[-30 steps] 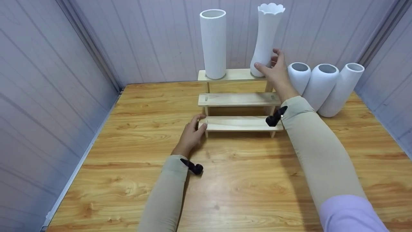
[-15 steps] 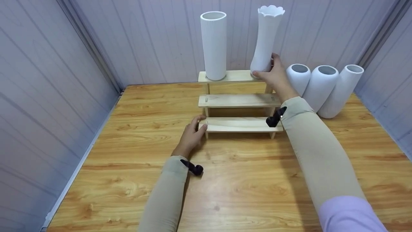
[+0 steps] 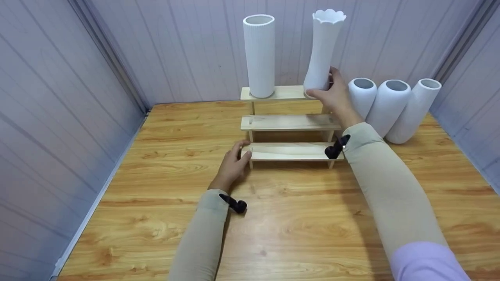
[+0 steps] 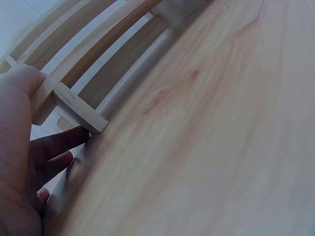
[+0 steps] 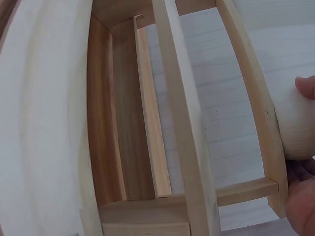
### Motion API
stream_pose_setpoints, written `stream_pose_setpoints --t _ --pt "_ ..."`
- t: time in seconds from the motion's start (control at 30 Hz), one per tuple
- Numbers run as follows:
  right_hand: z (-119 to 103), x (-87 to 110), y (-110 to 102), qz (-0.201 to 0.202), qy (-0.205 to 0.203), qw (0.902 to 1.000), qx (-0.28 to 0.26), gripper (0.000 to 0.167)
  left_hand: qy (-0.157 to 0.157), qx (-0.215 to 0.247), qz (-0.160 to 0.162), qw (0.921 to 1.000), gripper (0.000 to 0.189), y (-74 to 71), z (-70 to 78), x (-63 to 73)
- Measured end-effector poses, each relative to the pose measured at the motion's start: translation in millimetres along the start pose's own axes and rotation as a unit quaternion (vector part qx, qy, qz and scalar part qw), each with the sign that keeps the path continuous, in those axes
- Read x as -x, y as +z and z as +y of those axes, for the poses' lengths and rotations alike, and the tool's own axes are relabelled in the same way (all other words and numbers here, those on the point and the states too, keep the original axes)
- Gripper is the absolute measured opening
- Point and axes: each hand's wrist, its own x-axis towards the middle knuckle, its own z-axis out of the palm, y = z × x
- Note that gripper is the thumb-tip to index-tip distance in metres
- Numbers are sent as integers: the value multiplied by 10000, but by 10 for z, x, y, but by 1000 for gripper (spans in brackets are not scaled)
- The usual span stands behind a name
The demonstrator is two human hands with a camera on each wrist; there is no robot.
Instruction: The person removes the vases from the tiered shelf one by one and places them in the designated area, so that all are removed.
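Note:
My right hand (image 3: 336,95) holds a tall white vase with a scalloped rim (image 3: 322,54) low near its base, thumb in front and fingers at the right side. That vase stands upright on the right end of the top tier of a three-tier wooden stand (image 3: 289,121). A straight white ribbed vase (image 3: 261,58) stands at the top tier's left end. My left hand (image 3: 231,166) grips the left end of the bottom tier. In the left wrist view its thumb (image 4: 32,78) lies on the plank and the fingers are by the leg. The right wrist view shows the vase's base (image 5: 295,128) against the top plank.
Several more white vases crowd the table's right side: a short rounded one (image 3: 363,93), a wider one (image 3: 390,103) and a slim tapered one (image 3: 416,109). Panelled walls (image 3: 187,47) enclose the wood-grain table (image 3: 175,164) at the back and sides.
My right hand has slid lower toward the vase's base, and the scalloped vase has come down slightly toward the front of the top tier. My left hand keeps its place on the stand.

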Motion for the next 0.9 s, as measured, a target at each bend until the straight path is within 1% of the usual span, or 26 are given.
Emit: stream_pose_setpoints --t 0.2,0.33,0.47,0.57,0.63,0.73,0.83,0.9 --pt "64 103 -12 92 -308 9993 -182 99 10 31 -2 10000 35 -8 4 -12" --pt "93 169 -18 85 -300 9989 -354 100 -28 36 14 10000 35 2 3 -17" --pt "114 236 -17 92 -468 9974 -536 99 -120 -20 39 9999 35 2 9 -20" --pt "137 300 -15 124 -677 9962 -529 96 -143 -10 33 9999 35 -2 15 -19" --pt "156 351 -9 108 -726 9958 -541 96 -120 32 9 9999 36 -3 14 -17" --pt "196 431 4 65 -789 9938 -781 93 -87 97 -20 9999 37 1 11 -17" --pt "236 496 17 87 -910 9893 -1141 90 -105 68 25 9999 36 11 1 -18" --pt "254 527 18 137 -992 9871 -1249 89 -132 41 57 9999 36 15 -2 -18"
